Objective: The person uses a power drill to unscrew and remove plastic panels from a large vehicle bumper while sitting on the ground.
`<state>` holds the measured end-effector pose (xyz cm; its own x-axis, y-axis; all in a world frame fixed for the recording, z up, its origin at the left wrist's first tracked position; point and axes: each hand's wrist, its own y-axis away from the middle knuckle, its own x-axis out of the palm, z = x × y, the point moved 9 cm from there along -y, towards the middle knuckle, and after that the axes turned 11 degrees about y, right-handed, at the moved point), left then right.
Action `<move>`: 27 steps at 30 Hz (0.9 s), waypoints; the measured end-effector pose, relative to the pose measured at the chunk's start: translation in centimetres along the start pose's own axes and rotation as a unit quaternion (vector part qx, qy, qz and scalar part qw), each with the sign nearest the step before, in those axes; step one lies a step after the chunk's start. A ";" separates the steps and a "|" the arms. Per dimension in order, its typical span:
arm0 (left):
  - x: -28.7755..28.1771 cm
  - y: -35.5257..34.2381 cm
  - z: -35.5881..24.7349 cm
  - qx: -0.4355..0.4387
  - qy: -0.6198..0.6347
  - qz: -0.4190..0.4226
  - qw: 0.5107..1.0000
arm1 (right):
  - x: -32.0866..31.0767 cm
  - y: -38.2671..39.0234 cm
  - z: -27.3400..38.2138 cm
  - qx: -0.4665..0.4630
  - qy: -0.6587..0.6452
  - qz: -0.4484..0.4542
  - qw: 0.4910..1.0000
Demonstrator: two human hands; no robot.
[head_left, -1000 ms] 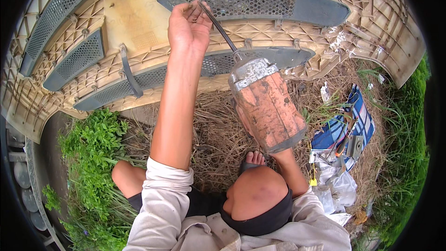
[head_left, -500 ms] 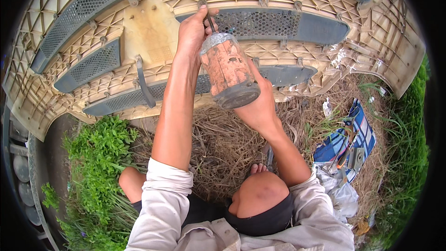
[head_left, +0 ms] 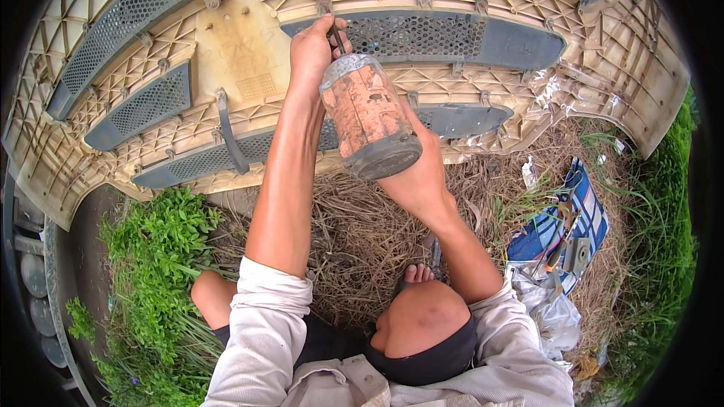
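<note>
A worn, cylinder-shaped tool (head_left: 371, 109) with a peeling orange body, grey collar and dark rounded end is held up before the panel. My right hand (head_left: 418, 151) is closed on it from behind and the right; most of those fingers are hidden. From its far end a thin dark rod (head_left: 338, 36) runs up toward a clip (head_left: 324, 6) on the panel. My left hand (head_left: 313, 49) pinches this rod between thumb and fingers. Beyond both hands stands the large beige ribbed panel (head_left: 237, 53), with dark perforated grille strips (head_left: 411, 36) set in it. Whether the rod's tip touches the clip, I cannot tell.
Dry straw (head_left: 347, 218) covers the ground beneath my hands. Green plants (head_left: 162, 249) grow at left. A blue checked bag (head_left: 577, 218) with metal parts and a clear plastic bag (head_left: 558, 320) lie at right. A curved dark strap (head_left: 230, 132) sticks out from the panel.
Both hands keep their hold on the tool and its rod. The tool has shifted very slightly left, and the view has moved a little.
</note>
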<state>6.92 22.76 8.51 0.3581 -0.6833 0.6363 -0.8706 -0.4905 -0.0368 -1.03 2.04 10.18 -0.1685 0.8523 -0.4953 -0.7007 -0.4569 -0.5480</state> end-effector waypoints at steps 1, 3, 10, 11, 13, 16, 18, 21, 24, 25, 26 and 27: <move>0.1 0.1 -0.1 0.001 -0.002 -0.001 1.000 | -0.2 -0.1 0.2 -0.003 0.007 -0.003 1.000; 0.2 0.3 -0.2 0.002 -0.005 -0.003 1.000 | -0.4 -0.2 0.3 0.012 0.015 0.013 1.000; -0.5 -0.1 -0.5 0.018 -0.012 -0.027 0.999 | -0.6 -0.3 0.8 0.006 0.025 0.014 1.000; -0.6 -0.3 -0.5 0.016 -0.018 -0.020 1.000 | -0.7 -0.3 0.9 -0.001 0.028 0.006 1.000; -0.8 -0.5 -0.5 0.013 -0.033 -0.008 0.999 | -0.9 -0.4 1.3 -0.016 0.031 -0.010 0.999; -0.8 -0.7 -0.6 0.019 -0.052 0.001 0.998 | -1.1 -0.2 1.8 -0.019 0.066 -0.012 0.998; -1.0 -0.9 -0.6 0.028 -0.056 -0.003 0.998 | -0.4 -0.1 1.2 0.012 0.065 0.026 0.997; -1.2 -0.9 -0.5 0.028 -0.060 -0.015 0.998 | -0.5 0.2 1.6 -0.014 0.077 -0.003 0.997; 0.0 0.0 -1.1 0.048 -0.080 -0.009 0.996 | -0.2 0.3 1.4 -0.022 0.072 -0.010 0.997; -0.1 -0.2 -1.2 0.050 -0.090 -0.010 0.995 | 0.1 0.3 1.1 -0.015 0.064 -0.002 0.998; -0.2 -0.4 -1.2 0.052 -0.100 -0.012 0.994 | 0.1 0.3 1.1 -0.008 0.064 -0.001 0.998; -0.2 -0.5 -1.2 0.054 -0.109 -0.014 0.992 | 0.0 0.3 1.1 0.000 0.065 0.000 0.998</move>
<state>6.88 23.85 9.33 0.4563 -0.7642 0.4559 -0.8225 -0.5577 -0.1115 -2.07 2.22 10.75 -0.0765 0.8121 -0.5785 -0.7001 -0.4569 -0.5488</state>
